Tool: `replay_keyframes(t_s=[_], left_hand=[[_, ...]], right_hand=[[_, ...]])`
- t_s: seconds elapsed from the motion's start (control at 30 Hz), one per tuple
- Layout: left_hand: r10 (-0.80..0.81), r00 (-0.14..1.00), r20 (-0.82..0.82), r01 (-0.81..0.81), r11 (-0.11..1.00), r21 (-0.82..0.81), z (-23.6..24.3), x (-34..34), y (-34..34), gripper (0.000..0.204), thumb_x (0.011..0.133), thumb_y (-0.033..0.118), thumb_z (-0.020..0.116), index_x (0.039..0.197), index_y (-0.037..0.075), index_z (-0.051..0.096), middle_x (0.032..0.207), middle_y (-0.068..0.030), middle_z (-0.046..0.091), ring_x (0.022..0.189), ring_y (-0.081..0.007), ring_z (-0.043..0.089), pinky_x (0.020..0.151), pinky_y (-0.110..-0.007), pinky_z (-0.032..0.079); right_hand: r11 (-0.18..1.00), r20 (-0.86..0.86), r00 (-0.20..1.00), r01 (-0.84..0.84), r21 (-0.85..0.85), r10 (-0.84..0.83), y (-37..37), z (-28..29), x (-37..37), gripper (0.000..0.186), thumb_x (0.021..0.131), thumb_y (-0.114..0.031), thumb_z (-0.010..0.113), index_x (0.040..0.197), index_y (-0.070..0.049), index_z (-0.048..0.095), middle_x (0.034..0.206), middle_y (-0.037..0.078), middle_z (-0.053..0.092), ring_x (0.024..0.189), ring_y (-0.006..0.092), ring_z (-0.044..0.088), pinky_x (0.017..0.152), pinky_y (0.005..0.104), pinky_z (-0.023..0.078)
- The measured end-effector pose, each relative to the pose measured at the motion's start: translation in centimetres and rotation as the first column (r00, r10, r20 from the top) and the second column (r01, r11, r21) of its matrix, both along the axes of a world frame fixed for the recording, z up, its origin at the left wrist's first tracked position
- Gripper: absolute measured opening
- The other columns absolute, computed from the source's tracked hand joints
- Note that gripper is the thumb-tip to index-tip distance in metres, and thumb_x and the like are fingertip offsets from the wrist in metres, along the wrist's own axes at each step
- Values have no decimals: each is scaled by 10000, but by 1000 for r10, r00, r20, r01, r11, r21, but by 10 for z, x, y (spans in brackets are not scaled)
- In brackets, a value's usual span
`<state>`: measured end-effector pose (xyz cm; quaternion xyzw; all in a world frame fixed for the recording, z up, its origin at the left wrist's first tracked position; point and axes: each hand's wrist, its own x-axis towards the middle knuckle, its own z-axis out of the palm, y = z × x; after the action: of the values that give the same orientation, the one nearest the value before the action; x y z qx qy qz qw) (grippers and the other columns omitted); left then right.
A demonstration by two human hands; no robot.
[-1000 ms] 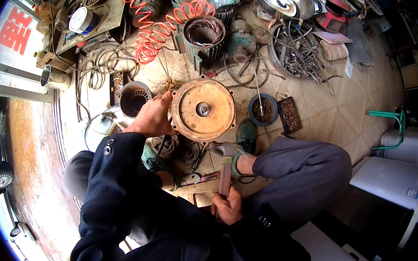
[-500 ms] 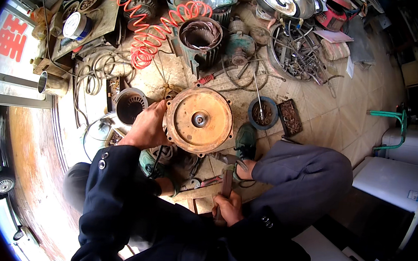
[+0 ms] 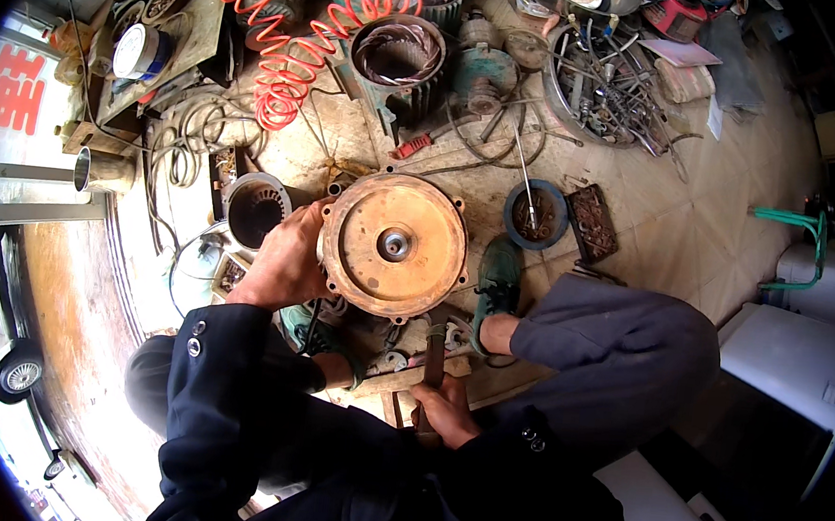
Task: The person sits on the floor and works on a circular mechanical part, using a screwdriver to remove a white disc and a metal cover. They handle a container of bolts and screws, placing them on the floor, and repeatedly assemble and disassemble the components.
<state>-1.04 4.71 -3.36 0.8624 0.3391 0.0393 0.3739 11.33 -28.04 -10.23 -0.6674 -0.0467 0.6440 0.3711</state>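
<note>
A round, rusty tan metal cover point(image 3: 369, 246), with small lugs around its rim and a shaft end point(image 3: 395, 245) at its centre, is held up between my knees. My left hand point(image 3: 287, 263) grips its left edge, the fingertips hidden behind the rim. In my right hand point(image 3: 445, 412) is the handle of a hammer point(image 3: 436, 355), pointing away from me. The hammer's head is close to the cover's lower right rim and partly hidden; I cannot tell whether they touch. Below the cover, tools and parts lie between my green shoes point(image 3: 500, 273).
Left of the cover stands a hollow grey cylinder point(image 3: 254, 211). Beyond are a motor housing with windings point(image 3: 397, 55), a coiled red hose point(image 3: 282, 97) and a basin of tools point(image 3: 605, 88). To the right lie a round dish point(image 3: 535, 215) and a tray of small parts point(image 3: 591, 224).
My right hand and the hammer have shifted a little left, bringing the hammer's head closer under the cover's rim. My left hand keeps its hold on the cover. The view has turned slightly.
</note>
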Motion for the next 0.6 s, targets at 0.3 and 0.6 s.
replay_keyframes(t_s=[0.3,0.6], left_hand=[[12,999,36,-12,1000,22,-7,-9,1,977,624,271,932,1447,-11,487,1311,-260,633,1220,-437,619,1023,-469,530],[-31,999,-43,31,999,-11,8,-12,11,1162,492,141,938,1547,100,453,1596,-221,421,1436,-434,437,1179,-505,416]], right_hand=[[982,-141,989,9,-188,-36,21,8,10,176,888,-90,684,1036,5,693,822,62,668,667,168,658,560,343,531],[981,-119,993,-12,-195,-11,26,-3,7,101,870,-98,682,860,0,658,723,52,630,550,173,622,531,355,520]])
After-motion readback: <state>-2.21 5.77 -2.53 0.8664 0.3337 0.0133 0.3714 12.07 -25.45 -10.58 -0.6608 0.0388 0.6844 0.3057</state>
